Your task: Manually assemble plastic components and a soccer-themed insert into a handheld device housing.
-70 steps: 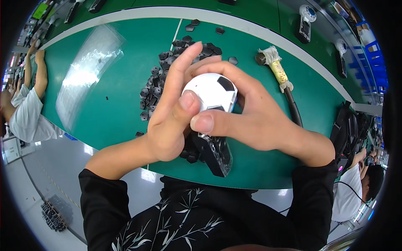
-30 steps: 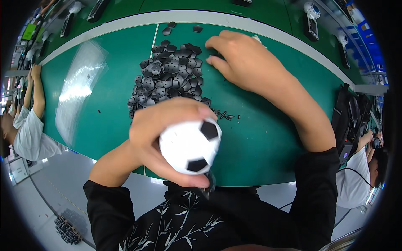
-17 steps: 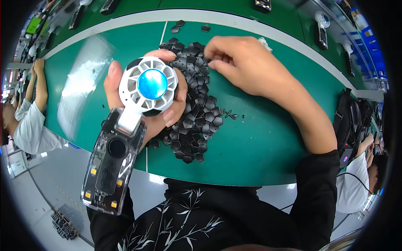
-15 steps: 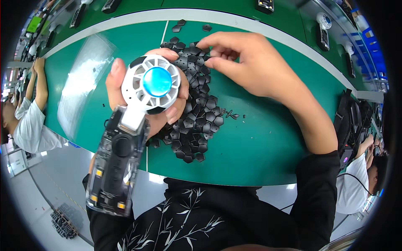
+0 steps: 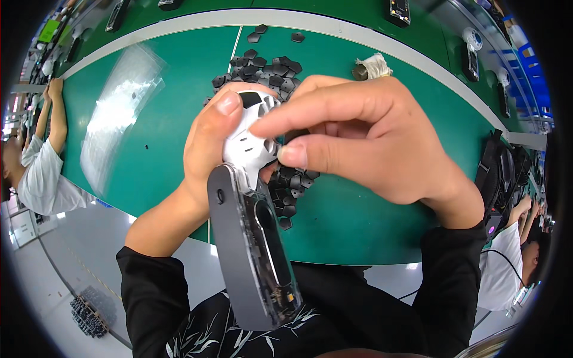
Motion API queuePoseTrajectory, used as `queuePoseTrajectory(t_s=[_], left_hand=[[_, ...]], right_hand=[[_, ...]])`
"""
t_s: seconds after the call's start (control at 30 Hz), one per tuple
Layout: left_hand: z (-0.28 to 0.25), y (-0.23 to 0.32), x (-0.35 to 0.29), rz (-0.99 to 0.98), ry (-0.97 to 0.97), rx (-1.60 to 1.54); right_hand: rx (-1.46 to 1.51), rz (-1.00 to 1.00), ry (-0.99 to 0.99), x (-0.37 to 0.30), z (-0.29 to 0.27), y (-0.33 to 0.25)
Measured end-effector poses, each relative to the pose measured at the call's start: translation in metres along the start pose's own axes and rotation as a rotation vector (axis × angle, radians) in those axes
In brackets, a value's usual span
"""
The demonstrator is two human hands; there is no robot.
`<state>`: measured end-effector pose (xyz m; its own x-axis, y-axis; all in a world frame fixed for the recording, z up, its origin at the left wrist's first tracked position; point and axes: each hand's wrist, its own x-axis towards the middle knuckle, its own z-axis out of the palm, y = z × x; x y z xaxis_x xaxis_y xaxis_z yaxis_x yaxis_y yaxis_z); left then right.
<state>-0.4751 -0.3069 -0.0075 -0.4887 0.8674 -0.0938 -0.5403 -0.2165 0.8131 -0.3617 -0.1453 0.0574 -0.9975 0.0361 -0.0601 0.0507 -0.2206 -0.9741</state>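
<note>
My left hand (image 5: 206, 134) is closed around the white ball-shaped head (image 5: 248, 140) of what looks like a handheld fan. Black patches and vent slots mark this head. Its handle (image 5: 236, 262), grey on one side and clear over electronics on the other, slants down toward me. My right hand (image 5: 382, 140) is at the head's right side, the index fingertip on the white shell and the thumb by its edge. Whether a small part sits between those fingers is hidden. Behind both hands lies a pile of black pentagonal pieces (image 5: 280, 68), partly covered.
A clear plastic sheet or bag (image 5: 122, 113) lies on the green table (image 5: 358, 232) at left. Toward the far right stands a whitish roll (image 5: 373, 65). Similar devices (image 5: 471, 56) rest beyond the pale rail. People sit at both sides; a black bag (image 5: 495, 161) is at right.
My right hand has come from the pile to the fan's head. The left hand has turned the fan so its blue centre faces away, with the handle's grey side showing. The whitish roll is uncovered.
</note>
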Motion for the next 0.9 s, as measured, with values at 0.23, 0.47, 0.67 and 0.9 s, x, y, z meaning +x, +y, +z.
queuePoseTrajectory(t_s=[0.23, 0.47, 0.67, 0.9], left_hand=[[0.014, -0.001, -0.007, -0.014, 0.062, 0.075], [0.020, 0.000, -0.010, -0.035, 0.131, 0.201], [0.019, 0.003, -0.012, -0.093, 0.076, 0.158], [0.015, -0.004, -0.007, -0.103, 0.008, 0.159]], right_hand=[[-0.013, 0.072, 0.015, -0.009, -0.001, -0.003], [-0.096, -0.041, -0.008, -0.012, 0.001, 0.005], [-0.411, -0.225, 0.001, -0.012, -0.001, 0.012], [-0.361, -0.089, 0.041, -0.011, 0.001, 0.012]])
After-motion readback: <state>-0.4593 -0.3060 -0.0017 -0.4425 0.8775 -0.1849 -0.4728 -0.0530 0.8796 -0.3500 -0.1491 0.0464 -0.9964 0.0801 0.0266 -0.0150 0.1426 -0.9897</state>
